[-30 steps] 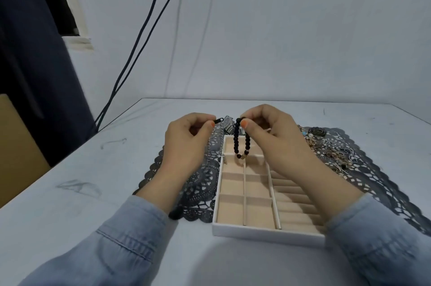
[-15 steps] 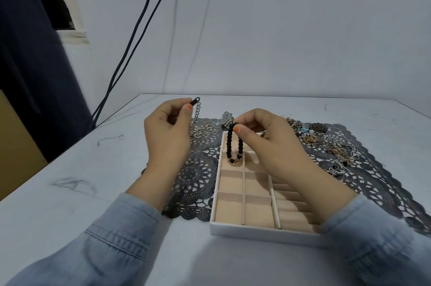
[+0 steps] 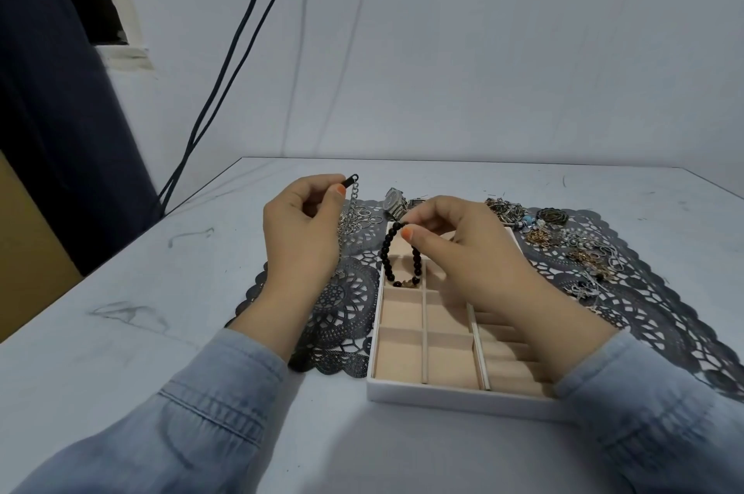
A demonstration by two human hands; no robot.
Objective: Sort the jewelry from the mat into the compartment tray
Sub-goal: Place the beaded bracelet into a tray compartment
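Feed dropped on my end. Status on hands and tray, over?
Left hand pinches a chain by its end, above the mat. Right hand pinches bead bracelet, hanging into far-left compartment of the tray. Nothing in its way.

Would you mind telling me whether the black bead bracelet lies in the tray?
Partly: the bracelet hangs from the right hand, its lower end inside the far-left compartment of the tray.
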